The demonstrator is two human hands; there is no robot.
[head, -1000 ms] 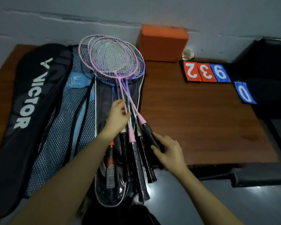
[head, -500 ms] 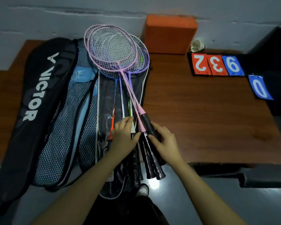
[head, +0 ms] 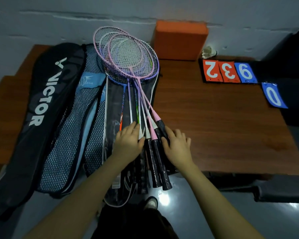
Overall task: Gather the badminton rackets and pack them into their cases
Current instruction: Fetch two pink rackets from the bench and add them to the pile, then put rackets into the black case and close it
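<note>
Several badminton rackets point(head: 128, 66) are gathered on the clear case point(head: 114, 104), handles pressed between left hand point(head: 129, 142) and right hand point(head: 177, 145), fingers straight; none is packed yet.

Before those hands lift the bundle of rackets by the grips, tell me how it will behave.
The rackets probably fan apart: their heads overlap loosely and the shafts splay. They look light, with thin frames. The black grips overhang the table edge, so they may slide off.

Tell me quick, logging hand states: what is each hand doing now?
Left hand: open, fingers resting on the racket handles.
Right hand: open, flat against the handles.
</note>
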